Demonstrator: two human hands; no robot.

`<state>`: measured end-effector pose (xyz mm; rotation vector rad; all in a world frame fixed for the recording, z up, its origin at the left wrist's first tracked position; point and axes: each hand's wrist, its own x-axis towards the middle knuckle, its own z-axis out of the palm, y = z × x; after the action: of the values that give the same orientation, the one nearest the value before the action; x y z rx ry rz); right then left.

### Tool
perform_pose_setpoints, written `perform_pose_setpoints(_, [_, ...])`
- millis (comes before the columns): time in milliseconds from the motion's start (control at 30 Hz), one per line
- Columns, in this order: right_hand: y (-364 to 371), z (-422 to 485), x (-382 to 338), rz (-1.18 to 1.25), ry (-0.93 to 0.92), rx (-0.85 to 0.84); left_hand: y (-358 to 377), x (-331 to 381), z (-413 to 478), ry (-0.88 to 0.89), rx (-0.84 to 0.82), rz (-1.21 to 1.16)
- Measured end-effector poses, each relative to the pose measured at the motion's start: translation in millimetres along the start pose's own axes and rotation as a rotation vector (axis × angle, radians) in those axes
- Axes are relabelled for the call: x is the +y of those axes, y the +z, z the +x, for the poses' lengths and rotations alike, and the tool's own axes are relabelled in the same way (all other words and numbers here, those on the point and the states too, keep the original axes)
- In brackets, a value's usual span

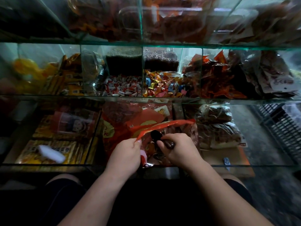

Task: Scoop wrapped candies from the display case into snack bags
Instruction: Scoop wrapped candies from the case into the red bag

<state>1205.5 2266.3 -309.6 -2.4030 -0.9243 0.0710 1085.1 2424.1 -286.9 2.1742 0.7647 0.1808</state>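
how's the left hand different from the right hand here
The left hand pinches the red rim of the snack bag; the right hand grips a dark scoop by its handle. The left hand sits at the bag's edge, the right hand over its mouth. Both have curled fingers.

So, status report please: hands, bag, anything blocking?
Left hand pinches bag by its red rim. Right hand grips scoop at bag mouth. Nothing seen blocking the opening.

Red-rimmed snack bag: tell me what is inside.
A dark scoop, gripped by the right hand, sits in the red-rimmed bag; orange wrappers show below. The hand covers the rest.
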Motion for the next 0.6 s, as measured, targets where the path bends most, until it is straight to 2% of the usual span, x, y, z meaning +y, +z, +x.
perform_pose_setpoints(100, [7.1,1.3,0.6,0.19,0.18,0.067,-1.3,0.0,-2.1,0.003,0.012,-0.025])
perform_pose_setpoints(367, [18.4,1.3,-12.9,0.534,0.535,0.032,-10.7,0.1,-7.2,0.004,0.003,-0.064])
perform_pose_setpoints(467, [14.2,-3.3,-12.7,0.784,0.643,0.14,-15.7,-2.5,-6.6,-0.02,0.016,-0.094])
perform_pose_setpoints(600, [1.2,-15.0,-14.4,0.937,0.68,0.288,-17.4,-4.1,-4.5,-0.032,0.035,-0.087])
